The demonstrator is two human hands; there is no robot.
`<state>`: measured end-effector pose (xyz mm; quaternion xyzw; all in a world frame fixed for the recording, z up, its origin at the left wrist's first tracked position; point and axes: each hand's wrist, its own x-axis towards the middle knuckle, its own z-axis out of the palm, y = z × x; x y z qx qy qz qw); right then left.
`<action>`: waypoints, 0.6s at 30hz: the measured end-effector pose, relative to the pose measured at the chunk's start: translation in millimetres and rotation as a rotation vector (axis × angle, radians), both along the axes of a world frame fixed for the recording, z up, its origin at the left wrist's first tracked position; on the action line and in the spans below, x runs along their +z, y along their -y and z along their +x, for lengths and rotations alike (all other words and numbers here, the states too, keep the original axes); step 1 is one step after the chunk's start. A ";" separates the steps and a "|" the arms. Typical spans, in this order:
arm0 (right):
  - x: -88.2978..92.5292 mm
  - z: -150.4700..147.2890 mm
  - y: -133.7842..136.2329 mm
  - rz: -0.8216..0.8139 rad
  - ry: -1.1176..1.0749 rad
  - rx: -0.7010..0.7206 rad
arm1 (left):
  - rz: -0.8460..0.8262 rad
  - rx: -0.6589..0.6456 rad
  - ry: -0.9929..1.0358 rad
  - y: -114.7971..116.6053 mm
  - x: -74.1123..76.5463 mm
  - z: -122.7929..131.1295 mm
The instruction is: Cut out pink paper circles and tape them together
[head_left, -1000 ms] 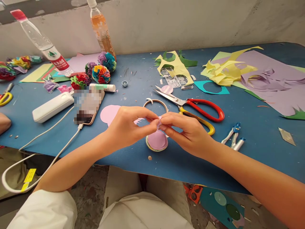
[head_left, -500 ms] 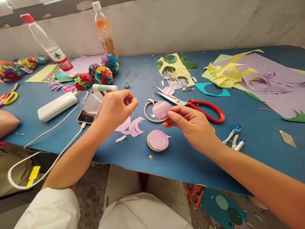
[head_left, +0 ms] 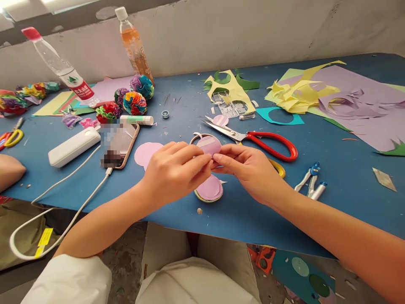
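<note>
My right hand [head_left: 249, 169] pinches the edge of a light purple paper circle [head_left: 211, 144] that has a pale strip of tape across it. My left hand [head_left: 180, 169] meets it there, its fingertips pressed together at the circle's lower edge and partly hiding it. Just below the fingers lies a stack of paper circles [head_left: 209, 188], a purple one on top. Behind the held circle sits a roll of tape [head_left: 196, 137], mostly covered. Left of my left hand are purple paper pieces [head_left: 146, 153].
Red-handled scissors [head_left: 268, 141] lie beyond my right hand, with a blue compass [head_left: 311, 179] nearer. A phone [head_left: 128, 143] on a white cable, a glue stick [head_left: 137, 120], bottles [head_left: 134, 46] and paper flower balls [head_left: 134, 102] stand left. Paper scraps [head_left: 294, 99] cover the far right.
My left hand has moved right and down from above the table to the circle's edge, where its fingertips now meet my right hand's. The right hand keeps its hold on the circle.
</note>
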<state>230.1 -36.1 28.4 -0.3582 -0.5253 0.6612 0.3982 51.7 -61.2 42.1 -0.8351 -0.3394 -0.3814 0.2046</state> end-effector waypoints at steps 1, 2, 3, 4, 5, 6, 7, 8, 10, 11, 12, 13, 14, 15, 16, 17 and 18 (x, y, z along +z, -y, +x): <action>0.4 0.0 0.3 0.006 0.002 0.001 | -0.001 0.005 -0.009 0.2 -1.8 0.8; 0.9 -0.1 0.7 0.011 0.007 -0.004 | -0.010 0.018 -0.015 -0.1 -3.4 1.0; 1.6 0.0 1.2 0.014 0.014 -0.013 | -0.022 0.034 -0.020 -0.6 -4.7 0.9; 2.4 0.0 1.7 0.017 0.025 -0.020 | -0.040 0.051 -0.023 -1.0 -5.5 0.7; 3.2 0.1 2.1 0.022 0.038 -0.023 | -0.061 0.064 -0.025 -1.4 -6.0 0.4; 3.9 0.2 2.5 0.028 0.051 -0.023 | -0.082 0.072 -0.025 -1.5 -6.1 0.3; 4.5 0.3 2.8 0.036 0.066 -0.019 | -0.101 0.072 -0.021 -1.5 -6.1 0.2; 4.8 0.4 2.9 0.049 0.082 -0.016 | -0.118 0.066 -0.014 -1.3 -5.9 0.2; 4.5 0.8 3.0 0.081 0.116 -0.017 | -0.144 0.051 0.013 -1.0 -5.5 0.4; 3.8 1.1 2.9 0.099 0.130 -0.017 | -0.157 0.045 0.030 -0.8 -5.4 0.4; 3.1 1.4 2.8 0.118 0.141 -0.015 | -0.172 0.042 0.047 -0.8 -5.3 0.3; 2.3 1.7 2.8 0.137 0.149 -0.014 | -0.188 0.039 0.064 -0.8 -5.2 0.3; 1.6 1.9 2.9 0.157 0.154 -0.013 | -0.206 0.034 0.081 -0.9 -5.2 0.1; 1.1 2.2 3.1 0.178 0.161 -0.012 | -0.224 0.027 0.098 -0.9 -5.2 0.0; 0.9 2.4 3.5 0.201 0.170 -0.014 | -0.241 0.019 0.114 -1.0 -5.1 -0.1; 0.9 2.6 4.0 0.223 0.182 -0.017 | -0.256 0.009 0.130 -1.0 -5.0 -0.1; 1.1 2.7 4.6 0.246 0.195 -0.022 | -0.269 0.001 0.142 -0.9 -4.7 -0.2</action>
